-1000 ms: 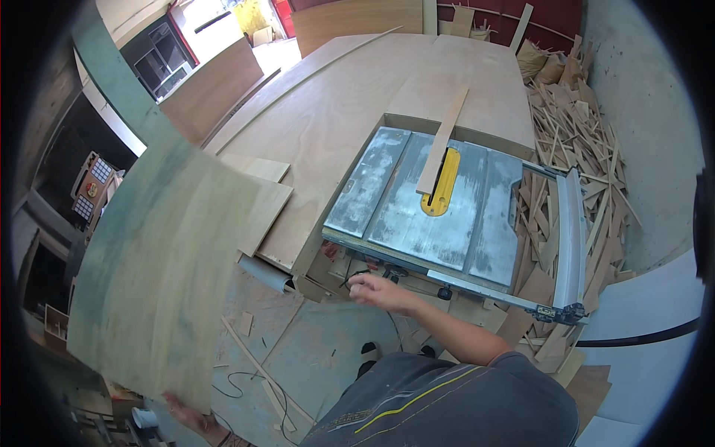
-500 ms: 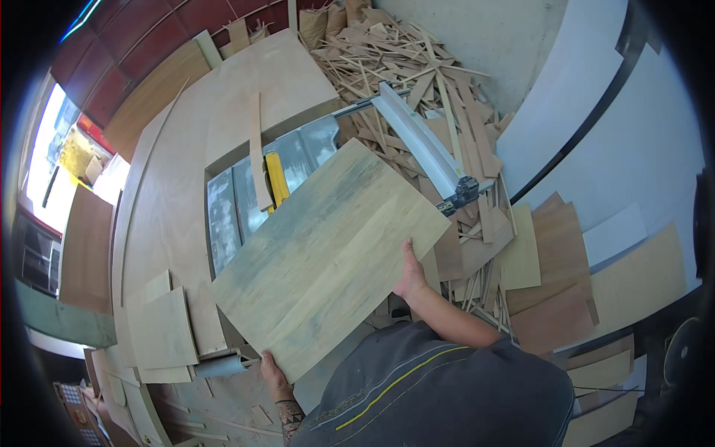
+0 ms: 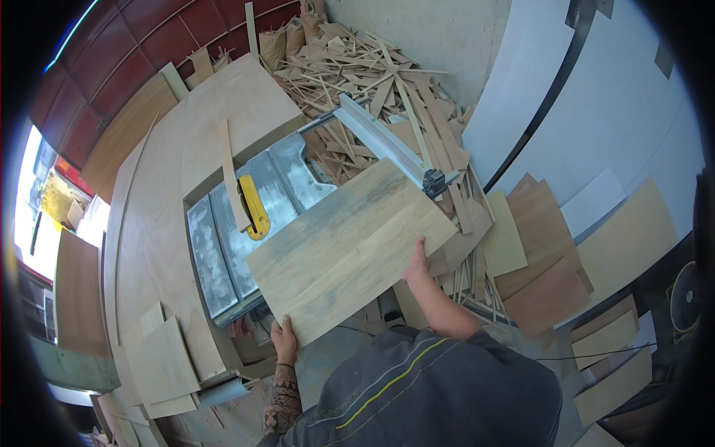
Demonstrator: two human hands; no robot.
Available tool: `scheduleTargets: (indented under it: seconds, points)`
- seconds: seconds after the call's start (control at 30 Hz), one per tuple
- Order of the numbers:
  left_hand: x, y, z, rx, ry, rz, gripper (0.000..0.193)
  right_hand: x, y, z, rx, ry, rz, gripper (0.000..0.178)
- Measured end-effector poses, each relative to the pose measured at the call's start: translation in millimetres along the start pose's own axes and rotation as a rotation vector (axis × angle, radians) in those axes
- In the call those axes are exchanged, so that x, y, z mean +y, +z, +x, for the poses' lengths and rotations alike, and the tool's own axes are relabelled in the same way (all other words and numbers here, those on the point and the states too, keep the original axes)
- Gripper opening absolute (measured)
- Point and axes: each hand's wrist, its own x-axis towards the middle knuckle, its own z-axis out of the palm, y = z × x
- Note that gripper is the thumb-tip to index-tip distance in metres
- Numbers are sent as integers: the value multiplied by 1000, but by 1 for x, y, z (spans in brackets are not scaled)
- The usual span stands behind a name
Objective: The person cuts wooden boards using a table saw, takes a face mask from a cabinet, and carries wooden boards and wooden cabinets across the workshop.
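Note:
A rectangular wooden board [image 3: 350, 253] with grey-streaked grain is held between my two hands. My left hand [image 3: 284, 340] grips its near left corner, thumb on top. At the near right edge my right hand [image 3: 417, 261] has hold of it, thumb on the upper face; the fingers below are hidden. The board reaches over the near right part of a table saw's metal top [image 3: 223, 246]. Left of the board stands the saw's yellow blade guard [image 3: 255, 207], with a thin wood strip [image 3: 229, 171] lying along its left side.
A metal rip fence [image 3: 383, 138] crosses beyond the board. A large plywood worktable [image 3: 149, 246] surrounds the saw, with small panels [image 3: 165, 361] at its near left. Offcuts [image 3: 365, 71] lie heaped at the back; sheets [image 3: 540, 231] lean at the right.
The board has moved toward the saw's near side and turned flatter, uncovering more metal top and the whole yellow guard. The camera view has shifted too. Both hands keep their grip.

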Motion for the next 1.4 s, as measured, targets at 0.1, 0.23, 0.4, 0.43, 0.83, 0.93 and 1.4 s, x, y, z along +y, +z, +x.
scheduleTargets:
  seconds: [0.1, 0.23, 0.4, 0.43, 0.83, 0.93, 1.4]
  points:
    - [13, 2, 7, -39, -47, 3, 69, -5, 8, 4, 32, -25, 20, 80]
    - [81, 31, -9, -60, 330, 852, 95, -6, -1, 20, 48, -97, 57, 80]
    - [122, 77, -35, -530, 562, 1230, 103, -3, 6, 15, 36, -82, 51, 81]
    - [100, 83, -22, -475, 603, 1199, 104, -2, 9, 14, 56, -60, 37, 81]
    - [103, 91, 15, -470, 687, 1196, 102, 4, 7, 50, -27, -7, -29, 82]
    - [106, 96, 29, -468, 677, 1190, 99, -5, 1, 65, -143, 16, -121, 82]
    - [108, 93, 80, -430, 702, 1186, 93, 9, 72, 66, 49, -3, -194, 84]
